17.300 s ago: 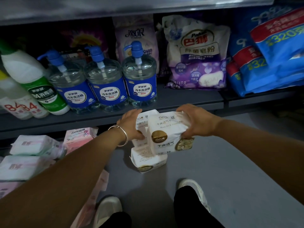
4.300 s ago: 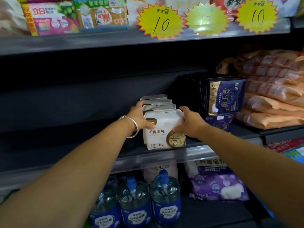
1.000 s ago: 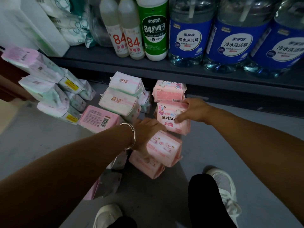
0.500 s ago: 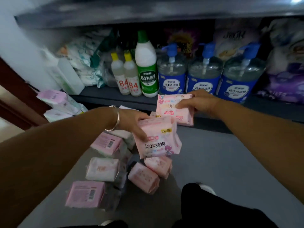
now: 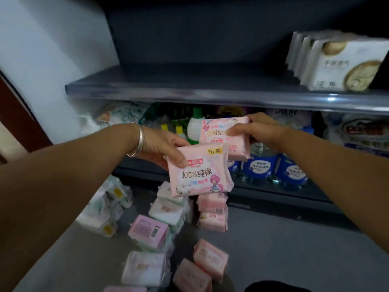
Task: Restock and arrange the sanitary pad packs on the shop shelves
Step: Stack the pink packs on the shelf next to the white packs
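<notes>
My left hand (image 5: 164, 147) grips a pink pad pack printed "100%" (image 5: 200, 173) by its upper left corner, face toward me. My right hand (image 5: 259, 128) holds a second pink pad pack (image 5: 221, 135) just behind and above it, fingers across the front. Both packs hang below the front lip of the dark middle shelf (image 5: 189, 89), whose left part is bare. A row of white-and-gold pad packs (image 5: 336, 62) stands on that shelf at the right. Several pink and white pad packs (image 5: 160, 224) lie on the grey floor below.
The bottom shelf holds blue-labelled pump bottles (image 5: 261, 165), a green-capped white bottle (image 5: 194, 127), small yellow-capped bottles and soft bags at left and right. A white wall (image 5: 42, 49) and a brown door frame bound the left. My dark trouser leg shows at the bottom edge.
Both hands have lifted their pink packs off the floor pile and risen toward the middle shelf. The view has tilted up, and the white-and-gold packs have come into sight.
</notes>
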